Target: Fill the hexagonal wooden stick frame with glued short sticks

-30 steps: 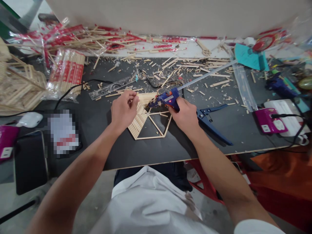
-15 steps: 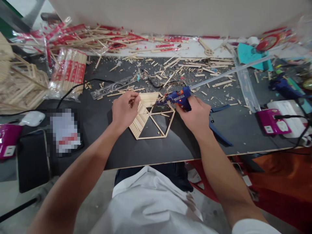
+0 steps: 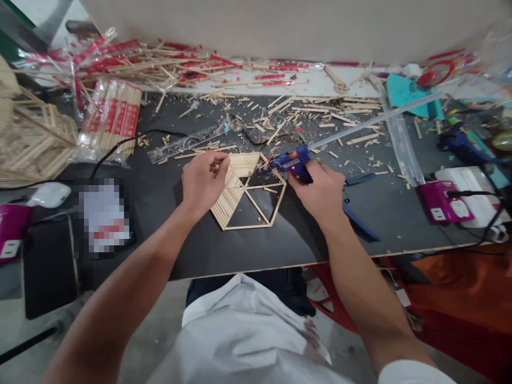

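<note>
A hexagonal frame of thin wooden sticks [image 3: 229,205] lies on the dark table, its left and upper sections filled with sticks laid side by side. The other sections show bare spokes. My left hand [image 3: 203,180] is closed at the frame's upper left edge, thumb and fingers pinching there. My right hand [image 3: 323,191] is wrapped around a blue hot glue gun [image 3: 291,161], whose nozzle points left at the frame's upper right side. A long clear glue stick [image 3: 352,129] runs out of the gun's back.
Blue-handled pliers [image 3: 360,221] lie right of my right hand. Behind the frame are a clear ruler [image 3: 180,143] and scattered stick scraps [image 3: 320,113]. Packed chopsticks [image 3: 110,120] lie left; a phone [image 3: 50,266] is at the front left, a purple power adapter [image 3: 444,201] at right.
The glue gun's nozzle has shifted very slightly near the frame's upper right side. Both hands keep their grips, and the whole view has drifted a little.
</note>
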Demonstrator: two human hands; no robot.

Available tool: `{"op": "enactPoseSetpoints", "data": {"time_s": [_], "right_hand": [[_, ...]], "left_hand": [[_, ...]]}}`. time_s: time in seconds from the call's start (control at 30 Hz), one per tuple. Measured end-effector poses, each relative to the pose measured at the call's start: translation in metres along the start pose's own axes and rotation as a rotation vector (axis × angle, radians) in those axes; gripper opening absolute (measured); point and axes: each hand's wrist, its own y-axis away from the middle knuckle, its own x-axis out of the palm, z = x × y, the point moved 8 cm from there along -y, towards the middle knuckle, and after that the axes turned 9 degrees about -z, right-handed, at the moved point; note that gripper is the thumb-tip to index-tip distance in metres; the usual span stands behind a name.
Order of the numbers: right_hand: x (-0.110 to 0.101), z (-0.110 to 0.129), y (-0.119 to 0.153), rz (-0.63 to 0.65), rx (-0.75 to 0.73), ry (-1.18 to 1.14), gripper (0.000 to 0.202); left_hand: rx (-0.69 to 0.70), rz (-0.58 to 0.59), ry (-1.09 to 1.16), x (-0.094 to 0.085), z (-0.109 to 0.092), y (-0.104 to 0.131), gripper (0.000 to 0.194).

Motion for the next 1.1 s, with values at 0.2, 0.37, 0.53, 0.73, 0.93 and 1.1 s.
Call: {"op": "enactPoseSetpoints", "data": {"time_s": [0.2, 0.37, 0.53, 0.73, 0.93, 1.1], "right_hand": [[0.0005, 0.0008, 0.0003, -0.007, 0.013, -0.020, 0.020], [0.0020, -0.0005, 0.0005, 0.019, 0.009, -0.021, 0.017], [0.0019, -0.0011, 0.0005, 0.029, -0.007, -0.048, 0.019], [0.0011, -0.0023, -0.0002, 0.033, 0.001, -0.055, 0.017], [0.0002, -0.0011, -0.0006, 0.031, -0.003, -0.088, 0.018], [-0.0066, -0.0075, -0.0036, -0.049, 0.088, -0.087, 0.013]], "left_hand": [[-0.020, -0.034, -0.003, -0.0017, 0.0033, -0.0002, 0.017], [-0.014, -0.033, 0.020, -0.0002, 0.0050, 0.0006, 0.018], [-0.004, -0.032, 0.018, 0.0003, 0.0036, 0.0011, 0.017], [-0.005, -0.016, 0.015, 0.0016, 0.0023, 0.0013, 0.018], [0.000, -0.021, 0.043, 0.0009, 0.0021, 0.0018, 0.019], [0.023, -0.016, 0.048, -0.0018, -0.0026, 0.0014, 0.020]]}}
